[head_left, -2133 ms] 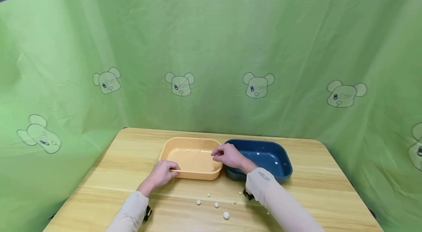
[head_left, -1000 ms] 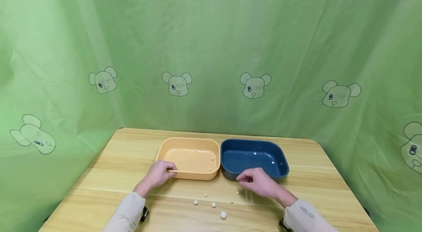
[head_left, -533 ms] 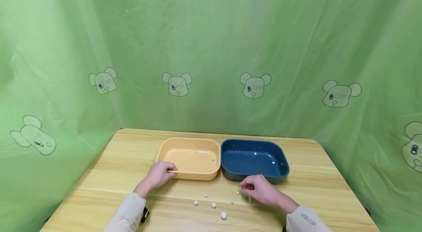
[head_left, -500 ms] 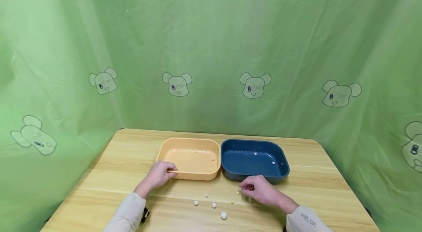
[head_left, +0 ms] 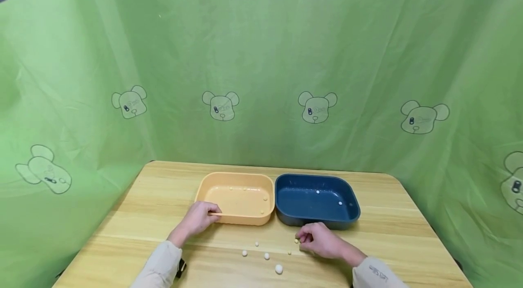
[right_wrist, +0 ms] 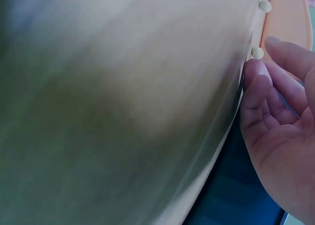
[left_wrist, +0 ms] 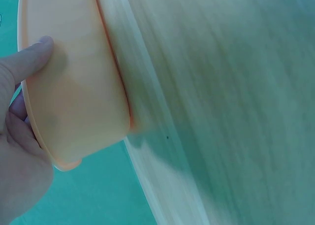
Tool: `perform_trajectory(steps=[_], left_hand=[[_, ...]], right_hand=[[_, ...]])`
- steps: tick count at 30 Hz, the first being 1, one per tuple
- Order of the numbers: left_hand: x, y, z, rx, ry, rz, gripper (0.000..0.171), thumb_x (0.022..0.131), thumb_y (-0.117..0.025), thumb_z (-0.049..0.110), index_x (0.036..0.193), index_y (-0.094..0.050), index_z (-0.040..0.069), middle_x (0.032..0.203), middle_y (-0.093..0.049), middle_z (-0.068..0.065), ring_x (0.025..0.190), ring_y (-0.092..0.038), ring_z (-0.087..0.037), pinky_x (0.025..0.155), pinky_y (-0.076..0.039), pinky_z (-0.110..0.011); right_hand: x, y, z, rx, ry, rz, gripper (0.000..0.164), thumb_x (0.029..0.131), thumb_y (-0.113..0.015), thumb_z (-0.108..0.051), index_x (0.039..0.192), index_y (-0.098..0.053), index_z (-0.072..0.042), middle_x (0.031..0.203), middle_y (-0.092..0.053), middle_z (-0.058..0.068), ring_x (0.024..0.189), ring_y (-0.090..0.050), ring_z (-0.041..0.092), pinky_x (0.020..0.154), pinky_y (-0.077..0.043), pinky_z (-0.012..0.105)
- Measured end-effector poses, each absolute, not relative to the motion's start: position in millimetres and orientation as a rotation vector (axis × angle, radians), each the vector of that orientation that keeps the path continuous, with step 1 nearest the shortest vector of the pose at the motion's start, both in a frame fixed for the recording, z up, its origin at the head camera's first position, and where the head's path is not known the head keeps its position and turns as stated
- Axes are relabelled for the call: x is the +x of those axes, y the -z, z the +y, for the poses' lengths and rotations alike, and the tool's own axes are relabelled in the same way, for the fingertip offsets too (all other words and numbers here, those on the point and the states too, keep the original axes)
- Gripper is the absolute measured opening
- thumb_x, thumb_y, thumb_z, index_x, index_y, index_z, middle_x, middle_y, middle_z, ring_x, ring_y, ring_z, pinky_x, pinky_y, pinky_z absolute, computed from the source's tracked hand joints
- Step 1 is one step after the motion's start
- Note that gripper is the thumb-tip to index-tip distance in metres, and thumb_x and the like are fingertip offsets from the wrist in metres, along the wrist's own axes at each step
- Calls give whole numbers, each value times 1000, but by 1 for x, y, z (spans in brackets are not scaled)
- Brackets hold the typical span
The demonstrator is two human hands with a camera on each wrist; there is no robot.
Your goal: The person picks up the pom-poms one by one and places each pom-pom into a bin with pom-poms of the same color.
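My left hand [head_left: 198, 219] grips the near left rim of the orange tray [head_left: 245, 220], thumb on the outer wall [left_wrist: 74, 87] and fingers over the inside. Several small beads lie in that tray. My right hand [head_left: 323, 241] is low over the table, in front of the dark blue tray [head_left: 312, 223]. Its thumb and forefinger stand apart on either side of a small yellow bead [head_left: 296, 241]; in the right wrist view this bead [right_wrist: 257, 52] shows at the fingertips. The other fingers are loosely curled. Two white beads [head_left: 340, 203] show inside the blue tray.
Several white balls lie on the wooden table [head_left: 367, 242], the largest white ball [head_left: 278, 269] nearest me. A second tiny yellow bead [head_left: 289, 253] lies left of my right hand. The trays stand side by side near the back edge, before a green curtain [head_left: 261, 133].
My right hand has left the orange tray's right end, moved right and toward me, and come down with its fingertips around the yellow bead. My left hand has stayed on the rim.
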State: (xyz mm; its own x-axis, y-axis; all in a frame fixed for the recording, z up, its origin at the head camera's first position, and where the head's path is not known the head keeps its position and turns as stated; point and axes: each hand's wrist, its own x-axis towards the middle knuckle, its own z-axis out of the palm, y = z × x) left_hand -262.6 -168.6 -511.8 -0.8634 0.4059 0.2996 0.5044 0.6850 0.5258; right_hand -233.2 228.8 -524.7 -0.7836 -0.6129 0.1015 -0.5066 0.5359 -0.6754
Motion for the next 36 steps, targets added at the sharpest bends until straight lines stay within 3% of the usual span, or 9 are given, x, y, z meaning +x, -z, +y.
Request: perform_trajectory(steps=[22,36], left_hand=[[-263,511,-170,-758,888,-2732,9,80,-74,14,75,-71,21,73,-65,15,65,-55,0,63,-46,-24],[-264,512,-170,-745,891,-2743,9,80,-75,14,76,-71,21,74,-66,15,66,-55,0,63,-46,-24]], right_hand=[[-241,527,220,-922,1016,2658,13,73,-75,-4,81,-70,-13,67,-58,-11,64,-51,-1,61,-44,20],[-240,528,222,-978,1017,2631,13,76,-74,-4,78,-68,-15,69,-59,-12,66,-52,-1,59,-45,20]])
